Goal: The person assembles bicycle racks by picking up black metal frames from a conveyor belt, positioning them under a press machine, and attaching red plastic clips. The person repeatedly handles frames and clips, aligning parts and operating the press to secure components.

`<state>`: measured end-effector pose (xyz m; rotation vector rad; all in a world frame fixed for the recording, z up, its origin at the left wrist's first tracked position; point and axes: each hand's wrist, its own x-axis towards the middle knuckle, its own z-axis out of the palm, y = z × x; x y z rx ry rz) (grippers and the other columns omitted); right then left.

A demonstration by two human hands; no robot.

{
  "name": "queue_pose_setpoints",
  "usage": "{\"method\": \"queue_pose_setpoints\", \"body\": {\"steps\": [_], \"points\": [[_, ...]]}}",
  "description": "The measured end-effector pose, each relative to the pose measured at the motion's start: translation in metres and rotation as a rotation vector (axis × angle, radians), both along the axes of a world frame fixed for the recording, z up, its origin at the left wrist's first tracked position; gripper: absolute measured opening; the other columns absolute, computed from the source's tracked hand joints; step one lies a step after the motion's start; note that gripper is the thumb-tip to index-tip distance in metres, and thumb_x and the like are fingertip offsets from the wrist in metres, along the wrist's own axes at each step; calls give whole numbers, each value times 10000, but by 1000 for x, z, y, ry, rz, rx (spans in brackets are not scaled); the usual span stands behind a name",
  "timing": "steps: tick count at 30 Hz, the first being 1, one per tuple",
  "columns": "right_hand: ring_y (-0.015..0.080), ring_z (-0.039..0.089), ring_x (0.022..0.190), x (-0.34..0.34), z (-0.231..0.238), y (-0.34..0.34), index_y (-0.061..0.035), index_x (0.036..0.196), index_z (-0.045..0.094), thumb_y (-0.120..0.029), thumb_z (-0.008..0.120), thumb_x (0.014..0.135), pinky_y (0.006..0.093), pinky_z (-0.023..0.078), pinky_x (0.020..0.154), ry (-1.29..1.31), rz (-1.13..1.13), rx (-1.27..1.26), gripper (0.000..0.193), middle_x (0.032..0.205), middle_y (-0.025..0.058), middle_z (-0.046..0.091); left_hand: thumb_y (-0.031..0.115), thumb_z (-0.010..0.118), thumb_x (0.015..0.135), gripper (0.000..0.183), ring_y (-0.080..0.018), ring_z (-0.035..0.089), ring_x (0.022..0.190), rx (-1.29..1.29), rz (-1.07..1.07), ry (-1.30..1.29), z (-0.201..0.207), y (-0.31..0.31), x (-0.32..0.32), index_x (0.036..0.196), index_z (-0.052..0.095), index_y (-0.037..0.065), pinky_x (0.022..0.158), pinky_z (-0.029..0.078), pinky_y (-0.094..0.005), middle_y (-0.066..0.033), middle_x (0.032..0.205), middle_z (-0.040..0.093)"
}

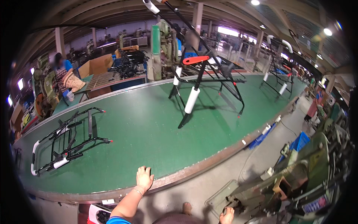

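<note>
My left hand (pixel 144 178) rests palm down on the near edge of a long green conveyor belt (pixel 130 156), fingers spread and holding nothing. Low in the picture, my right hand (pixel 226 215) hangs past the belt's edge with its fingers curled. A dark thing lies against those fingers, too unclear to name. Left of my left hand, a black tubular frame (pixel 89 125) with white sleeves and red tips lies on the belt. Farther off stands a taller black frame (pixel 199 74) with white sleeves and a red-orange flat piece (pixel 195 59).
Another black frame (pixel 276 71) stands farther along the belt. At right are machines (pixel 317 160) and a blue crate (pixel 300 142). A person (pixel 67 71) works across the belt, near a heap of black parts (pixel 128 63). Another person (pixel 317 100) is at far right.
</note>
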<state>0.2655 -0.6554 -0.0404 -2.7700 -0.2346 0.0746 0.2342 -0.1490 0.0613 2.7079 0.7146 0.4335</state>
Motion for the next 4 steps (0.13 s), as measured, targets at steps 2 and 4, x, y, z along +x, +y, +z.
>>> {"method": "queue_pose_setpoints", "body": {"steps": [2, 4], "points": [[370, 506, 1194, -51, -16, -21, -40, 1249, 548, -260, 698, 788, 459, 397, 1018, 126, -39, -89, 533, 1249, 223, 564, 198, 706, 784, 437, -355, 452, 1181, -20, -12, -71, -8, -13, -15, 1180, 586, 56, 1002, 393, -446, -186, 1246, 501], [400, 461, 1171, -93, 1, -17, -70, 1116, 586, -68, 640, 698, 457, 381, 1025, 260, -215, 213, 421, 1222, 211, 527, 203, 709, 787, 443, -377, 435, 1203, -21, -27, -104, -14, -28, -30, 1189, 584, 64, 1020, 376, -464, -186, 1276, 488]]}}
